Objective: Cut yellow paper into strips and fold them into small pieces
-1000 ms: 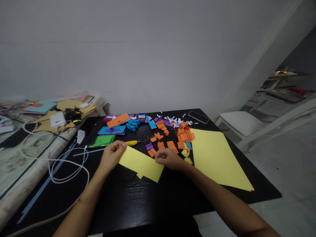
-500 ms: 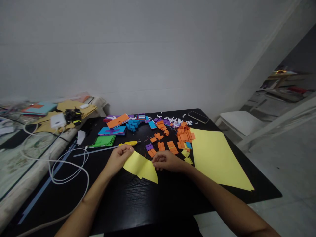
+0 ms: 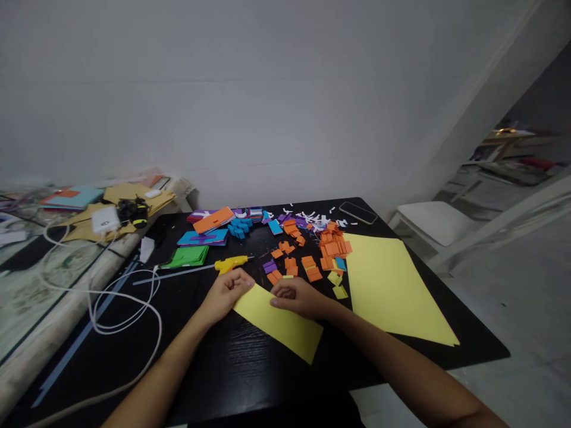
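A narrow yellow paper strip [image 3: 285, 326] slants down to the right over the black table, its lower end reaching past my right wrist. My left hand [image 3: 229, 292] pinches its upper left end between thumb and fingers. My right hand [image 3: 298, 297] has its fingers curled at the strip's upper edge, with the thumb against the paper. Just beyond my left hand lies a yellow screwdriver-like tool [image 3: 232, 263] with a grip and a thin tip. Small folded orange pieces [image 3: 311, 268] and yellow pieces [image 3: 340, 292] lie beyond my right hand.
Large yellow sheets [image 3: 397, 291] lie at the right of the black table [image 3: 250, 386]. A phone [image 3: 358, 212] is at the back. Green [image 3: 190, 256] and blue [image 3: 203, 237] paper stacks sit back left. A white cable [image 3: 156, 333] loops at the left. A white chair [image 3: 435, 223] stands right.
The yellow strip has swung out flatter, its free end now further right and nearer me. My left hand has shifted slightly right; my right hand has barely moved.
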Available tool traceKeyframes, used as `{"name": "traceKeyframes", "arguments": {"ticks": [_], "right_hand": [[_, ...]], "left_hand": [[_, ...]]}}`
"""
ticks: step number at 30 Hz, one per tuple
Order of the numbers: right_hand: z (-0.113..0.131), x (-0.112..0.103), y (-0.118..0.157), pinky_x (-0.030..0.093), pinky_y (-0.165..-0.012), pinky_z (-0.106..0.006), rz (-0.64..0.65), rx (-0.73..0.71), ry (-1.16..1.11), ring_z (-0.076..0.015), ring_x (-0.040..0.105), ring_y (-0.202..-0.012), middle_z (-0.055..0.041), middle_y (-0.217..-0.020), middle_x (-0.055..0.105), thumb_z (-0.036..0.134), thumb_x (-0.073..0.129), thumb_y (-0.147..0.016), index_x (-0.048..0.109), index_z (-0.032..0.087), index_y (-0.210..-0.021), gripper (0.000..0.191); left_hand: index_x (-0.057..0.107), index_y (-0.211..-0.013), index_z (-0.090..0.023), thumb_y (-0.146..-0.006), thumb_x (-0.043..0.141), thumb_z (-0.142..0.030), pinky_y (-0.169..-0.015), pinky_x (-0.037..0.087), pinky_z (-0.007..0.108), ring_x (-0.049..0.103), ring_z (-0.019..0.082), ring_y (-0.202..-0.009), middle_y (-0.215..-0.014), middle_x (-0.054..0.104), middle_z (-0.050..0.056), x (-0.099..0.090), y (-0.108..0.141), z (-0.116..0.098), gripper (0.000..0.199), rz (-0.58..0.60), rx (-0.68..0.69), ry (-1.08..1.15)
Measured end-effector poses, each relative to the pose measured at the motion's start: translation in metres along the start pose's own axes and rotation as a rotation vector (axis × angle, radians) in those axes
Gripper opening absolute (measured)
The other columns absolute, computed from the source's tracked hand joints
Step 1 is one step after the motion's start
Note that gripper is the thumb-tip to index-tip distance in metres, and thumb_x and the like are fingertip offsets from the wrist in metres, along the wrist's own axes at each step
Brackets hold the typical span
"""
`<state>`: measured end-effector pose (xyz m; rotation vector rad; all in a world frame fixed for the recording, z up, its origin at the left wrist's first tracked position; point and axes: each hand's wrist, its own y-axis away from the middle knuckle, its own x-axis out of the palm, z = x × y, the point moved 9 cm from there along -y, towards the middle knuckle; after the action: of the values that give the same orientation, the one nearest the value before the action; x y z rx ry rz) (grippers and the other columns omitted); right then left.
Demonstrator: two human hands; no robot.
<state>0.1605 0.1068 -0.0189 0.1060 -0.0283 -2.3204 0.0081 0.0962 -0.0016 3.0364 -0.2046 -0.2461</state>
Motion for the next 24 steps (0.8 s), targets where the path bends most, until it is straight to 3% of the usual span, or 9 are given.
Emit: {"name": "traceKeyframes", "arguments": {"ticks": [3, 9, 16, 24], "right_hand": [[-0.005, 0.0, -0.003, 0.037, -0.056, -0.023, -0.037, -0.005, 0.041, -0.0106, 0.05, -0.059, 0.0004, -0.066, 0.058, 0.053, 0.069, -0.078, 0.064, 0.014, -0.075, 0.04], [-0.007, -0.006, -0.004, 0.031, -0.052, -0.021, -0.012, -0.001, 0.133, -0.0094, 0.044, -0.056, 0.0018, -0.062, 0.054, 0.049, 0.068, -0.08, 0.065, 0.013, -0.073, 0.037], [0.0, 0.015, 0.007, 0.032, -0.05, -0.02, 0.238, -0.021, 0.284, -0.0092, 0.046, -0.056, 0.0012, -0.062, 0.058, 0.041, 0.066, -0.083, 0.07, 0.013, -0.074, 0.03], [0.003, 0.033, 0.014, 0.034, -0.05, -0.019, 0.314, -0.053, 0.369, -0.0084, 0.047, -0.055, 0.0027, -0.059, 0.057, 0.033, 0.065, -0.085, 0.071, 0.013, -0.075, 0.023]], "left_hand": [[0.063, -0.076, -0.015, -0.077, 0.07, -0.047, -0.049, 0.035, 0.021, 0.048, 0.011, -0.049, -0.057, 0.055, -0.002, -0.003, -0.001, 0.0, 0.033, -0.018, 0.016, -0.018], [0.063, -0.078, -0.015, -0.08, 0.065, -0.04, -0.054, 0.034, 0.021, 0.046, 0.011, -0.055, -0.061, 0.053, -0.002, -0.011, -0.001, -0.007, 0.025, -0.005, 0.093, -0.164], [0.067, -0.078, -0.014, -0.083, 0.061, -0.033, -0.054, 0.031, 0.021, 0.042, 0.01, -0.057, -0.061, 0.051, -0.002, 0.034, 0.016, 0.0, 0.02, 0.396, 0.02, -0.311], [0.069, -0.077, -0.014, -0.077, 0.061, -0.022, -0.052, 0.032, 0.02, 0.044, 0.01, -0.054, -0.059, 0.056, -0.002, 0.058, 0.027, 0.004, 0.011, 0.462, 0.033, -0.363]]}}
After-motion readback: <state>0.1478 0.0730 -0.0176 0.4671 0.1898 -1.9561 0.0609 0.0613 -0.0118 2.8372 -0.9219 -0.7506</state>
